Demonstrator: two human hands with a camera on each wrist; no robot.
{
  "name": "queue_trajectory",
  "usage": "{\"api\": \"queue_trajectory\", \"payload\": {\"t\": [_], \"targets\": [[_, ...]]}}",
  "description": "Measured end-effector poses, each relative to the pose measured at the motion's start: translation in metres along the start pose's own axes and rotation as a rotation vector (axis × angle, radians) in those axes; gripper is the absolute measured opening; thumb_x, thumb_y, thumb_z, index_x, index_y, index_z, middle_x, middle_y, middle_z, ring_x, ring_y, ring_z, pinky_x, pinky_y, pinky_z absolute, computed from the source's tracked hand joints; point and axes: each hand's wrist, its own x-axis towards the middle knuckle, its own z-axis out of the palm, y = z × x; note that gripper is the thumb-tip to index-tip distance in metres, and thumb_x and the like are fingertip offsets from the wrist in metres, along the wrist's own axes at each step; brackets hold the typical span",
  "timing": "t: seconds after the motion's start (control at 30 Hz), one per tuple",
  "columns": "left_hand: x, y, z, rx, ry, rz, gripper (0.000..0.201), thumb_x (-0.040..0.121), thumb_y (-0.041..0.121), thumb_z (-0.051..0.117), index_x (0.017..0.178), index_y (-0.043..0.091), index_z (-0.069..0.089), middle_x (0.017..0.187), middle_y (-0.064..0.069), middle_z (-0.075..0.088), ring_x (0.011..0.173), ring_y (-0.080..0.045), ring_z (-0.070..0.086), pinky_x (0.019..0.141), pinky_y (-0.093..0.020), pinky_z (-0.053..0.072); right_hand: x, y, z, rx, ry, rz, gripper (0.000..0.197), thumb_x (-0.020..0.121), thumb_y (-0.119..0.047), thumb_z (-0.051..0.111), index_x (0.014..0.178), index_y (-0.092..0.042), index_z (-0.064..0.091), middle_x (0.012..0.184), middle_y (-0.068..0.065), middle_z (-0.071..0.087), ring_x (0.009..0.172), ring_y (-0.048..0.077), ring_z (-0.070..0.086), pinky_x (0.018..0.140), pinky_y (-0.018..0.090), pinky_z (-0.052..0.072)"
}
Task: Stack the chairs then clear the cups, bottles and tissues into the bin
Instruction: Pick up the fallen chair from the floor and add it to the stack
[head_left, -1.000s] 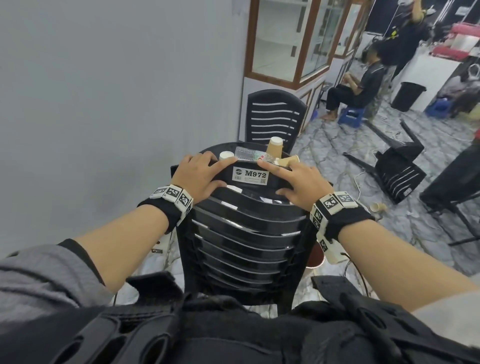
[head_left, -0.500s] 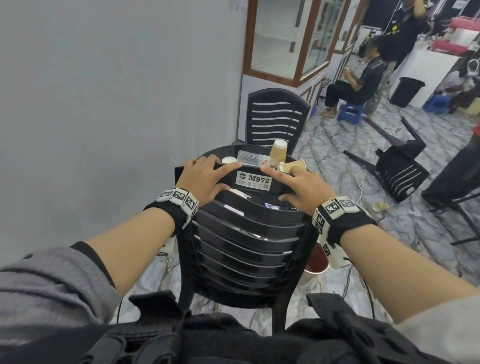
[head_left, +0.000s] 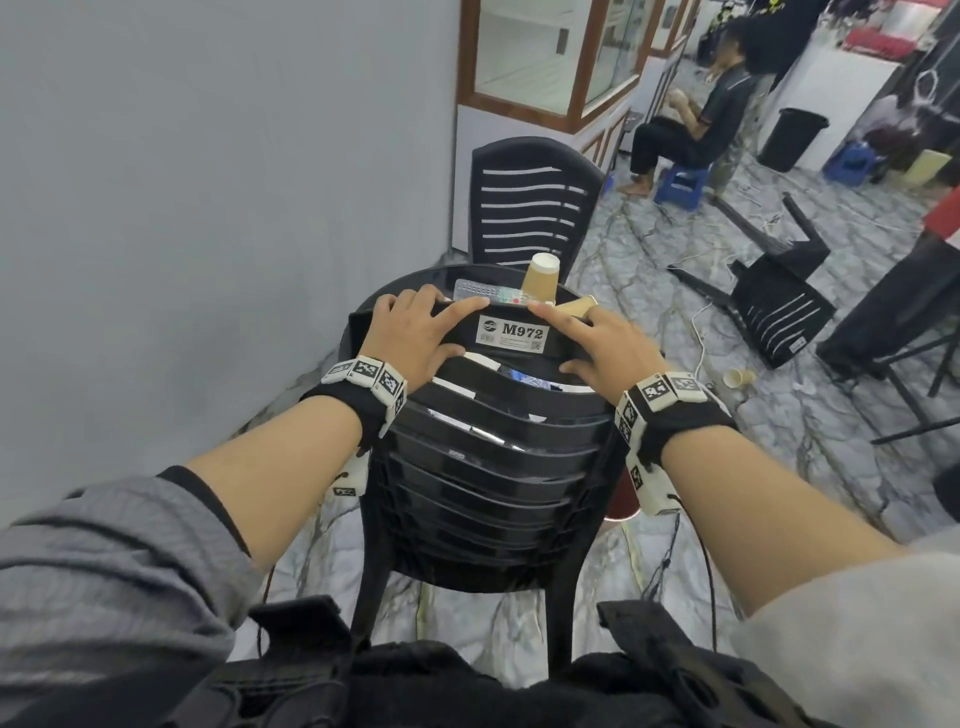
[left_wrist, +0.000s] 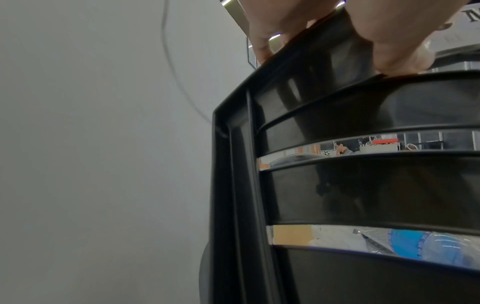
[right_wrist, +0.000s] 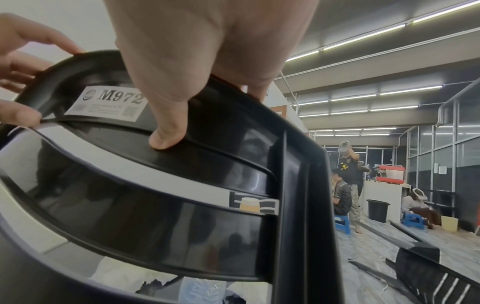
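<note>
I stand behind a black slatted plastic chair (head_left: 498, 467) labelled M972 and grip the top of its backrest with both hands. My left hand (head_left: 415, 338) curls over the left side of the top rail, and my right hand (head_left: 608, 348) over the right side. The wrist views show the same holds: left hand (left_wrist: 337, 30) and right hand (right_wrist: 207, 51), each with fingers over the rail and thumb pressed on the back. Beyond stands a round black table (head_left: 410, 283) with an upright paper cup (head_left: 541, 278), a lying cup (head_left: 576, 306) and a plastic bottle (head_left: 483, 293).
A second black chair (head_left: 530, 208) stands at the table's far side by the wall. A toppled chair (head_left: 779, 306) and a paper cup (head_left: 738, 378) lie on the floor at right. A black bin (head_left: 790, 137) and a seated person (head_left: 696, 119) are farther back.
Both hands keep their hold on the backrest. The chair has shifted slightly and more of its legs show below.
</note>
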Motion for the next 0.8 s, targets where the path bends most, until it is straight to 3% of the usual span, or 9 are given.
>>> {"api": "queue_trajectory", "payload": {"t": [0.1,0.2,0.33,0.43,0.57,0.7,0.8], "targets": [[0.002,-0.001,0.003,-0.038,-0.002,0.001,0.064,0.084,0.046,0.058,0.133,0.041,0.016,0.117,-0.011,0.053,0.104,-0.03,0.054,0.09,-0.048,0.039,0.004,0.002,0.002,0.009,0.015,0.0,0.093,0.08,-0.02,0.07,0.142,-0.056,0.01,0.092,0.005,0.046,0.087,0.021,0.046,0.078,0.041,0.05],[-0.004,0.006,0.004,-0.18,0.072,-0.037,0.045,0.089,0.049,0.044,0.13,0.039,0.03,0.117,-0.006,0.054,0.109,-0.027,0.051,0.096,-0.048,0.034,0.002,0.005,0.005,0.009,0.022,-0.009,0.093,0.08,-0.02,0.071,0.142,-0.055,0.011,0.092,0.005,0.047,0.087,0.022,0.047,0.079,0.042,0.049],[-0.009,0.022,-0.001,-0.465,0.198,-0.233,0.033,0.096,0.04,0.028,0.114,0.033,0.054,0.104,0.003,0.063,0.104,-0.021,0.055,0.101,-0.046,0.032,-0.008,-0.001,0.004,0.029,0.042,-0.031,0.092,0.08,-0.021,0.07,0.142,-0.055,0.011,0.088,0.003,0.045,0.08,0.022,0.047,0.075,0.04,0.048],[-0.019,0.034,-0.007,-0.475,0.25,-0.322,0.027,0.097,0.034,0.035,0.105,0.029,0.06,0.098,0.002,0.066,0.097,-0.021,0.057,0.097,-0.045,0.032,-0.024,-0.004,0.005,0.031,0.049,-0.063,0.093,0.08,-0.023,0.07,0.142,-0.056,0.009,0.094,0.004,0.051,0.083,0.023,0.05,0.074,0.04,0.048],[-0.043,0.043,-0.015,-0.5,0.234,-0.334,0.027,0.094,0.037,0.038,0.102,0.031,0.063,0.097,0.005,0.067,0.095,-0.017,0.057,0.096,-0.041,0.032,-0.048,-0.014,0.003,0.043,0.09,-0.133,0.088,0.079,-0.026,0.07,0.144,-0.049,0.016,0.1,0.004,0.056,0.088,0.024,0.057,0.072,0.042,0.051],[-0.068,0.049,-0.024,-0.585,0.201,-0.348,0.028,0.09,0.041,0.039,0.1,0.034,0.064,0.096,0.009,0.069,0.094,-0.015,0.061,0.094,-0.049,0.041,-0.072,-0.026,-0.009,0.183,0.081,-0.175,0.063,0.088,-0.045,0.053,0.141,-0.053,0.02,0.101,-0.004,0.06,0.087,0.016,0.057,0.073,0.038,0.05],[-0.092,0.062,-0.042,-0.61,0.16,-0.382,0.02,0.092,0.034,0.045,0.1,0.034,0.064,0.099,0.008,0.069,0.096,-0.013,0.06,0.095,-0.047,0.044,-0.09,-0.033,-0.018,0.38,0.037,-0.125,0.043,0.095,-0.043,0.045,0.137,-0.049,0.038,0.101,-0.004,0.067,0.091,0.016,0.06,0.079,0.031,0.046]]}}
